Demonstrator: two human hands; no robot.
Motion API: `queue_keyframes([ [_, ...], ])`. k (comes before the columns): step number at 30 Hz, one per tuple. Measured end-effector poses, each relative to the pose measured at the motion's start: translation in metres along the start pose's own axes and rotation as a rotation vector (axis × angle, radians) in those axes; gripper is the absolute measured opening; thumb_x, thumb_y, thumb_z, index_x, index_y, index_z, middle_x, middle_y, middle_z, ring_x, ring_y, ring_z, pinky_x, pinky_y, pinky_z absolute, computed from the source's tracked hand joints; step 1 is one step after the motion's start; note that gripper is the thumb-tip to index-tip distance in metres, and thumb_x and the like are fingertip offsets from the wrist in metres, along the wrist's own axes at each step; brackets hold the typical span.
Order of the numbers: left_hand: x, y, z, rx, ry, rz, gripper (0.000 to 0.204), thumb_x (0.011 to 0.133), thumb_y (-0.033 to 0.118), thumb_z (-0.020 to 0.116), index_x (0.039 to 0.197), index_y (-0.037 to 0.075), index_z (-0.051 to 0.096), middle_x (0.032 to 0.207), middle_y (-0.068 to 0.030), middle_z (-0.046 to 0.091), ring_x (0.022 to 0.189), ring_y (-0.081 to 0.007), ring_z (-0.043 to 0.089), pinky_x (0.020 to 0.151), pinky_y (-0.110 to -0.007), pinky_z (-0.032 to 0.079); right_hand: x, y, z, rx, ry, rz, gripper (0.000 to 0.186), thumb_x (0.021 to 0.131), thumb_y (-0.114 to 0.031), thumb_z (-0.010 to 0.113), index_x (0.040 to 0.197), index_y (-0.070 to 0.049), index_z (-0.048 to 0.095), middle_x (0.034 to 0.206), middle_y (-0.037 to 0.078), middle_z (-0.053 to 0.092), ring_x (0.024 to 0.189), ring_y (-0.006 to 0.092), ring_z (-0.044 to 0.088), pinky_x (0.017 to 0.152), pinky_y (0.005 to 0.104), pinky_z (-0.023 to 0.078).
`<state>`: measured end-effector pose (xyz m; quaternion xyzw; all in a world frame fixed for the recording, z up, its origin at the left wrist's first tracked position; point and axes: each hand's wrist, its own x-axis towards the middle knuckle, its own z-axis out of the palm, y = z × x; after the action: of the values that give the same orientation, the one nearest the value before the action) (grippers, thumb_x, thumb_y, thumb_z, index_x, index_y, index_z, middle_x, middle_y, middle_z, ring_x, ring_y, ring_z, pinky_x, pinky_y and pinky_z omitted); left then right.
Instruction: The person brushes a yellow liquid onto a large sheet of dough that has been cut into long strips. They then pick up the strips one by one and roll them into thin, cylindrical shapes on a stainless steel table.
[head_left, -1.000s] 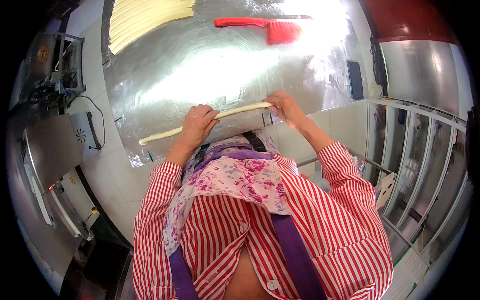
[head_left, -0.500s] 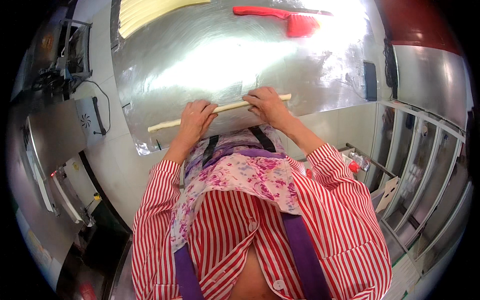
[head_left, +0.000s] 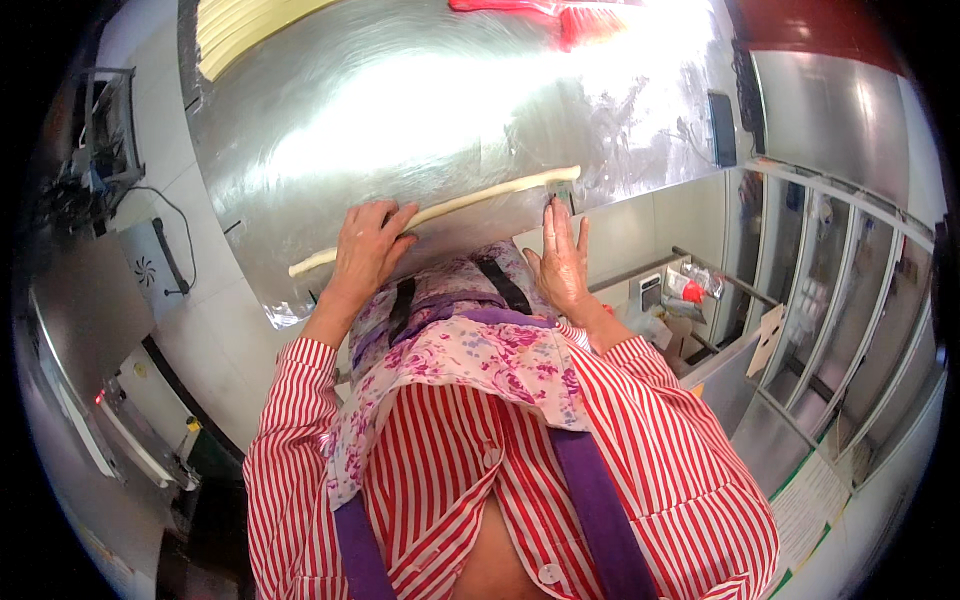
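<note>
With the rope's middle as the clock's centre, the floral apron (head_left: 470, 350) lies at six, covering much of the striped shirt (head_left: 650, 440), presumably to shield it. At four, the right hand (head_left: 563, 262) holds nothing visible; its fingers are straight, only modestly spread, and point to twelve, their tips at the bench's near edge, just short of the rope. At eight, the left hand (head_left: 372, 245) has its fingers curled over the rope, a grip that probably steadies it; whether they pinch it I cannot tell. The pale, dough-like rope (head_left: 480, 196) stretches from eight to between two and three, close along the near edge, likely for easy reach by both hands. Beyond, the shiny bench (head_left: 350, 140) gives it a smooth bed. A dark phone (head_left: 721, 130) lies toward two, apparently out of the way, as do pale yellow strips (head_left: 245, 32) at ten and a red brush (head_left: 582, 27) at one.
</note>
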<state>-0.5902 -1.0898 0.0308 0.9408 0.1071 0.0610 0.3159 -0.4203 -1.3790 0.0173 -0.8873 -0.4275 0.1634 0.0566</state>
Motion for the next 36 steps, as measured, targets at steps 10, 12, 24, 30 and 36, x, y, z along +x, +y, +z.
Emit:
queue_keyframes([
  [10, 0.012, 0.003, -0.001, -0.012, -0.068, 0.095, 0.052, 0.076, 0.011, 0.075, 0.126, 0.007, 0.059, 0.111, -0.0117, 0.057, 0.105, -0.0303, 0.055, 0.092, -0.043, 0.043, 0.009, -0.049, 0.022, -0.097, 0.052, 0.18, 0.079, 0.077, 0.0, 0.055, 0.149, 0.009, 0.024, 0.159, 0.022, 0.02, 0.149, 0.031, 0.021, 0.118, 0.0571, 0.01],
  [12, 0.012, 0.002, 0.001, -0.023, -0.09, 0.075, 0.053, 0.077, 0.012, 0.074, 0.128, 0.008, 0.058, 0.113, -0.0135, 0.057, 0.106, -0.0328, 0.055, 0.092, -0.045, 0.043, 0.013, -0.06, 0.027, -0.062, 0.088, 0.19, 0.075, 0.079, 0.001, 0.052, 0.149, 0.009, 0.026, 0.16, 0.019, 0.021, 0.148, 0.0296, 0.024, 0.118, 0.0564, 0.013],
  [24, 0.001, 0.002, 0.007, 0.016, -0.011, -0.006, 0.057, 0.071, 0.011, 0.078, 0.124, 0.007, 0.059, 0.111, -0.0115, 0.057, 0.106, -0.0301, 0.056, 0.092, -0.044, 0.043, 0.053, -0.097, -0.058, 1.912, -0.389, 0.266, 0.078, 0.069, 0.014, 0.048, 0.146, 0.004, 0.039, 0.153, 0.017, 0.037, 0.14, 0.03, 0.039, 0.112, 0.0469, 0.037],
  [30, -0.003, 0.004, 0.014, 0.009, 0.043, -0.08, 0.057, 0.07, 0.011, 0.078, 0.124, 0.007, 0.061, 0.111, -0.0126, 0.057, 0.105, -0.0313, 0.056, 0.09, -0.044, 0.043, 0.104, -0.098, -0.117, 2.002, -0.476, 0.124, 0.082, 0.067, 0.015, 0.045, 0.147, 0.002, 0.038, 0.152, 0.017, 0.039, 0.14, 0.0296, 0.038, 0.112, 0.0487, 0.04],
  [36, -0.024, 0.008, -0.003, 0.006, 0.103, -0.191, 0.056, 0.07, 0.014, 0.079, 0.123, 0.006, 0.061, 0.111, -0.0146, 0.057, 0.108, -0.0323, 0.054, 0.095, -0.047, 0.041, 0.213, -0.104, -0.118, 0.85, -0.236, -0.25, 0.082, 0.068, 0.009, 0.044, 0.149, -0.001, 0.035, 0.151, 0.026, 0.034, 0.139, 0.0374, 0.036, 0.115, 0.0424, 0.032],
])
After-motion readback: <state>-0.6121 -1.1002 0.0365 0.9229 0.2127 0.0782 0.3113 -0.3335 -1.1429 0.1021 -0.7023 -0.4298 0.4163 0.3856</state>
